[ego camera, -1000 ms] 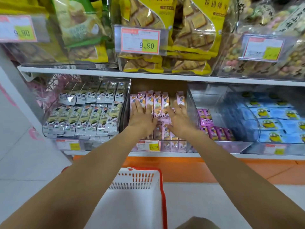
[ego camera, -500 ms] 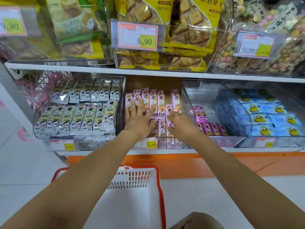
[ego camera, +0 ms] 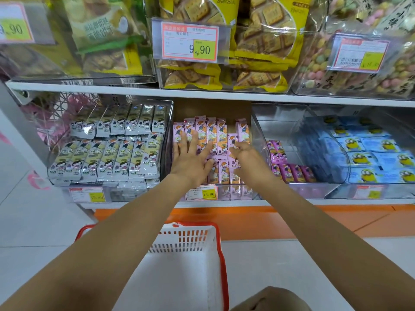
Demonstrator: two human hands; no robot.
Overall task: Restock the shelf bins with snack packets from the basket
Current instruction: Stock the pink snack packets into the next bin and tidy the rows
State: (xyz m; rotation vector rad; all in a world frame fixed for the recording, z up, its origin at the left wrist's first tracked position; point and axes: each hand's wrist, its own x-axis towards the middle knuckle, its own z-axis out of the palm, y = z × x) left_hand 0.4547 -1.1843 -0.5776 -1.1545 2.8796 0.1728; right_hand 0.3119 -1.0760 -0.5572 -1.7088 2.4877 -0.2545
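Rows of pink snack packets (ego camera: 211,131) stand in the clear middle bin (ego camera: 238,191) on the lower shelf. My left hand (ego camera: 190,158) lies flat on them with fingers spread, pressing the left part of the rows. My right hand (ego camera: 246,154) is just to its right, fingers curled, pinching one pink packet (ego camera: 232,141) that sits lower than the back row. On the floor below my arms stands the white basket with a red rim (ego camera: 221,254). No packets show in the part of its inside that I can see.
A bin of grey and yellow packets (ego camera: 107,158) is on the left. Purple packets (ego camera: 289,171) and blue packets (ego camera: 370,158) fill clear bins on the right. Yellow biscuit bags (ego camera: 224,77) sit on the shelf above. A price tag (ego camera: 202,193) hangs on the middle bin's front.
My right hand has gone from lying flat on the packets to curling its fingers onto one packet. My left hand stays spread on the rows, shifted slightly.
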